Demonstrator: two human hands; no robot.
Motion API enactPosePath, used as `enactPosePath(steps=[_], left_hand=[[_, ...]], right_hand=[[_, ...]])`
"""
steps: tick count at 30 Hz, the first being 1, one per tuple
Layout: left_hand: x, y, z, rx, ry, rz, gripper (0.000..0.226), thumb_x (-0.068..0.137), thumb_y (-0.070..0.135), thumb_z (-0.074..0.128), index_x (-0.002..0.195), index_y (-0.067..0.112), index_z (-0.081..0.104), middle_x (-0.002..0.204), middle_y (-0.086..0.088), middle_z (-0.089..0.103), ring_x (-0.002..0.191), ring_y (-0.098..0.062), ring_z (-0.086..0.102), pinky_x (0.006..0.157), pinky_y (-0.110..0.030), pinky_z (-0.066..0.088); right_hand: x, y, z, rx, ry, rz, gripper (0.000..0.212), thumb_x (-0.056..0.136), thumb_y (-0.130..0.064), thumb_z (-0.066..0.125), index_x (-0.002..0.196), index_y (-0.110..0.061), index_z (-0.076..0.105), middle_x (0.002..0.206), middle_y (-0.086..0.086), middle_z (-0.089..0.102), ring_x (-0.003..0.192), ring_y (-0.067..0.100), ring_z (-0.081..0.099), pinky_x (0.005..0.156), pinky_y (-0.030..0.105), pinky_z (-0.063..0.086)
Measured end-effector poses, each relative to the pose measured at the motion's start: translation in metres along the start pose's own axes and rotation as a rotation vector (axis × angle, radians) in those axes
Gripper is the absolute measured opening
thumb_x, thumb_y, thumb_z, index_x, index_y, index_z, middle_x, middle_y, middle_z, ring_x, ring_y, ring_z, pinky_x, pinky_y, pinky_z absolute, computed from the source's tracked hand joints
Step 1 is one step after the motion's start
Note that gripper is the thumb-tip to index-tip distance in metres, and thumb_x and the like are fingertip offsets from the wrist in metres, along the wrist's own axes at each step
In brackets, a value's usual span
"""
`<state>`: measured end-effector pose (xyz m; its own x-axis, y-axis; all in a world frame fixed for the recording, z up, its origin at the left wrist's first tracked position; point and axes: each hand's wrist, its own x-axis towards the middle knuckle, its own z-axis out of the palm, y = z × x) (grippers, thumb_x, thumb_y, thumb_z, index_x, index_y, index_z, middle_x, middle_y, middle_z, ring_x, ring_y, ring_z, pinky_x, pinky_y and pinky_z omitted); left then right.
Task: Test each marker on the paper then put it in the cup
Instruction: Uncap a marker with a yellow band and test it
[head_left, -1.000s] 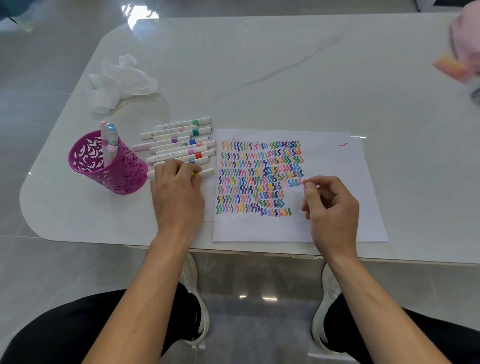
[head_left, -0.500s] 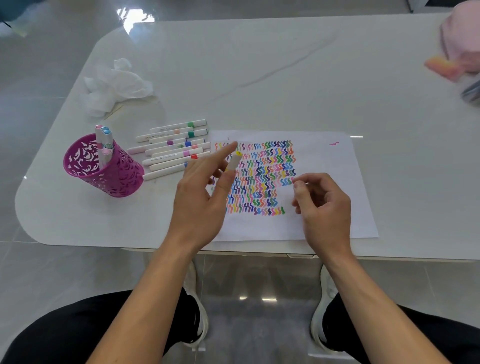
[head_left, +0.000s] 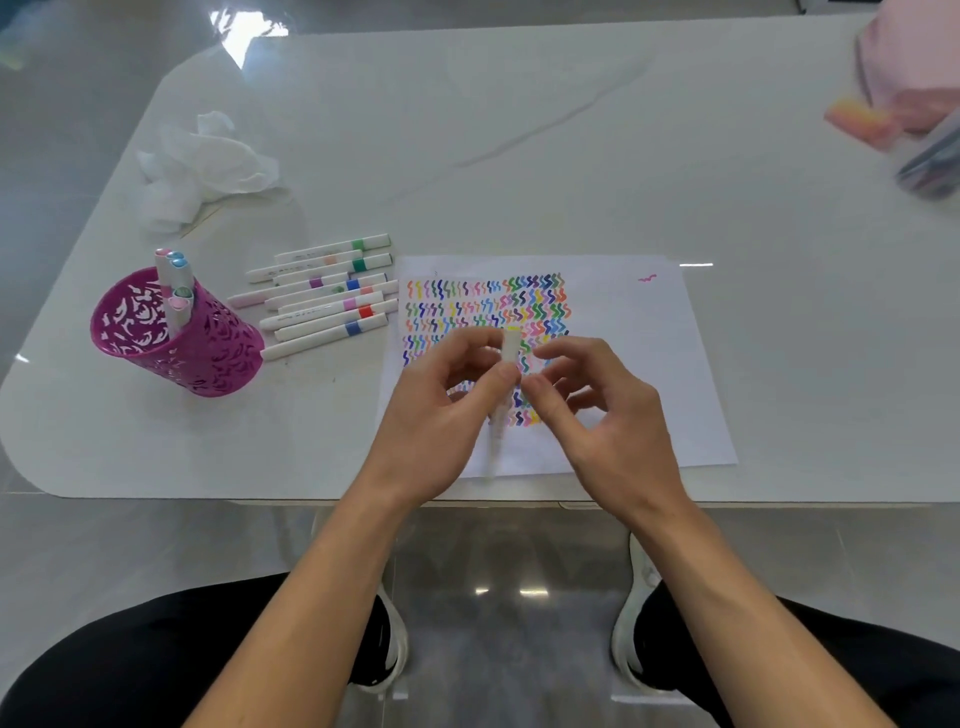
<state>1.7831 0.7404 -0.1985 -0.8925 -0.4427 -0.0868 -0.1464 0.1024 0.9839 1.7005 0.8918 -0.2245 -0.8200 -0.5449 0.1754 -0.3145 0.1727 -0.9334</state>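
The left hand (head_left: 441, 410) grips a white marker (head_left: 510, 344) with a yellow end. It holds the marker nearly upright above the middle of the paper (head_left: 649, 364), with thumb and fingers wrapped around the barrel. I take it the marker is raised like that so the other hand can pull the cap off.

The right hand (head_left: 608, 415) is also above the paper, just to the right of the marker, with its fingers curled and its thumb reaching in. The blur hides whether it has already pinched the marker or is only closing on it, so I cannot tell.

The paper's left half is crowded with coloured squiggles. Its right half is nearly bare except for one small pink mark near the far corner, and that looks like the obvious place for the next test stroke.

Left of the paper, the untested markers (head_left: 332, 301) lie in a loose row with their ends almost touching its edge. Further left stands the purple cup (head_left: 208, 358), upright, with finished markers (head_left: 174, 275) poking out of it. The way from the paper to the cup passes over that row, so the hand would have to lift clear of it.

The paper's near edge lies just short of the table (head_left: 519, 130) edge, which leaves little room for resting wrists. A crumpled tissue (head_left: 208, 161) sits well beyond the paper to the left, out of the way.
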Motion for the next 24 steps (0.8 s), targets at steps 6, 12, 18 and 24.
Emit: enactPosePath(steps=[6, 12, 18, 24], left_hand=[[-0.001, 0.000, 0.007, -0.039, -0.005, -0.012, 0.015, 0.097, 0.023, 0.066, 0.112, 0.017, 0.067, 0.099, 0.005, 0.078, 0.098, -0.012, 0.074, 0.085, -0.026, 0.058], [-0.001, 0.000, 0.008, -0.206, 0.006, -0.060, 0.015, 0.100, 0.010, 0.061, 0.111, 0.007, 0.051, 0.101, -0.002, 0.080, 0.097, -0.023, 0.076, 0.088, -0.031, 0.059], [-0.001, -0.001, 0.008, -0.143, 0.054, -0.020, 0.020, 0.099, 0.012, 0.064, 0.117, 0.018, 0.057, 0.090, -0.001, 0.080, 0.085, -0.022, 0.073, 0.082, -0.032, 0.058], [0.000, -0.009, 0.005, 0.213, 0.038, 0.005, 0.005, 0.093, 0.022, 0.072, 0.094, 0.024, 0.067, 0.082, 0.012, 0.069, 0.073, -0.010, 0.063, 0.067, -0.024, 0.053]], right_hand=[[0.003, 0.002, -0.003, 0.005, -0.046, 0.038, 0.028, 0.092, -0.049, 0.070, 0.112, -0.029, 0.065, 0.090, -0.011, 0.072, 0.085, 0.015, 0.071, 0.074, 0.022, 0.057], [0.001, 0.004, -0.002, -0.020, -0.142, 0.055, 0.055, 0.084, -0.049, 0.082, 0.129, -0.035, 0.054, 0.092, -0.012, 0.073, 0.086, 0.014, 0.072, 0.078, 0.025, 0.058], [0.002, 0.006, -0.007, -0.119, -0.140, 0.039, 0.046, 0.094, -0.024, 0.076, 0.133, -0.034, 0.053, 0.077, -0.010, 0.073, 0.070, 0.014, 0.070, 0.069, 0.030, 0.055], [0.007, 0.002, -0.023, -0.596, -0.093, -0.249, 0.020, 0.089, -0.026, 0.079, 0.106, -0.024, 0.070, 0.086, -0.011, 0.074, 0.067, 0.007, 0.063, 0.077, 0.038, 0.053]])
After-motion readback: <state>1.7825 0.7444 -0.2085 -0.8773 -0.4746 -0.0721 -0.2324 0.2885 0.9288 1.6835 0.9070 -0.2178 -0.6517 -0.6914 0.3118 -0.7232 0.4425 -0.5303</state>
